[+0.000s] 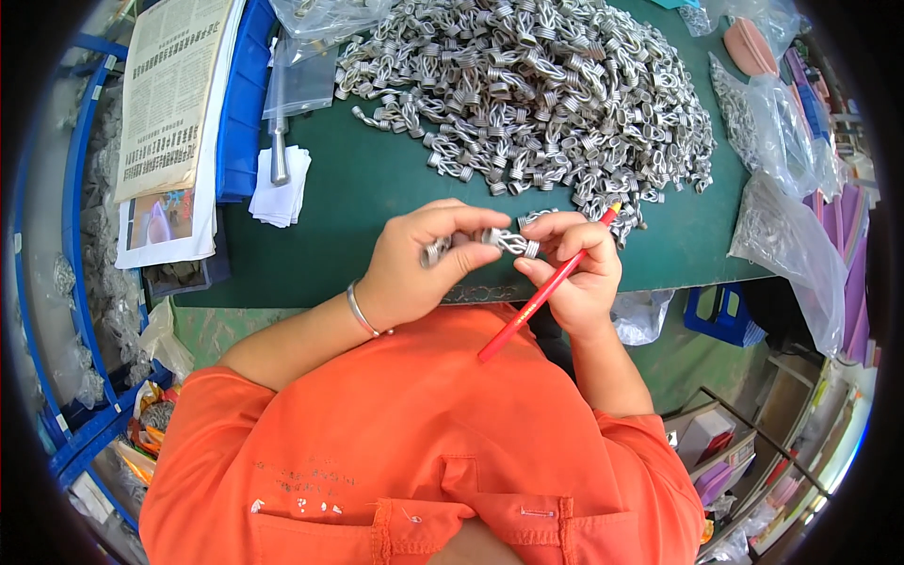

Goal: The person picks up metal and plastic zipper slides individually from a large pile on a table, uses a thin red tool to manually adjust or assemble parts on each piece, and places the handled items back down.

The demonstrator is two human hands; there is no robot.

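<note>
Close to the table's near edge, a small silver metal piece with twisted strands and ringed ends is pinched between both my hands. My left hand grips one end with thumb and forefinger, and a second such piece is tucked against its curled fingers. The thumb and fingers of my right hand close on the other end. That same hand also holds a red pencil, slanting down toward my body, its yellow end up. One more loose piece lies just beyond my fingers, partly hidden.
A large heap of similar metal pieces covers the far part of the green table. At left are a blue tray, newspaper, a metal-handled tool and white paper slips. Plastic bags hang at right.
</note>
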